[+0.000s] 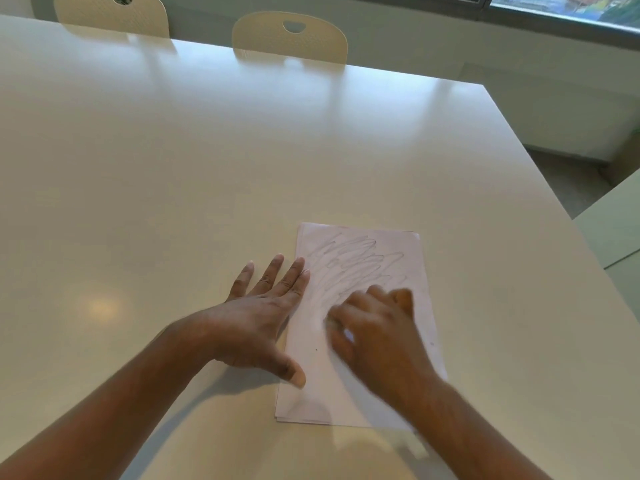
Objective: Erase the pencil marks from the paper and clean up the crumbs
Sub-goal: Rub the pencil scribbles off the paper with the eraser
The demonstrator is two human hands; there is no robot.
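A white sheet of paper (360, 258) lies on the table (207, 168) in front of me, its far half covered with grey pencil scribbles (353, 261). My left hand (263, 313) lies flat with straight fingers, pressing on the paper's left edge, thumb on the sheet. My right hand (374, 327) is blurred and sits on the middle of the paper with fingers curled; a small pale object, apparently an eraser (347, 336), shows under its fingers. A tiny dark crumb (317, 349) lies on the paper between my hands.
The table is large, cream and glossy, with its right edge (540, 174) running diagonally. Two cream chairs (291, 36) stand at the far side. A second pale surface (613, 230) sits lower to the right, and a window (568, 8) is at the top right.
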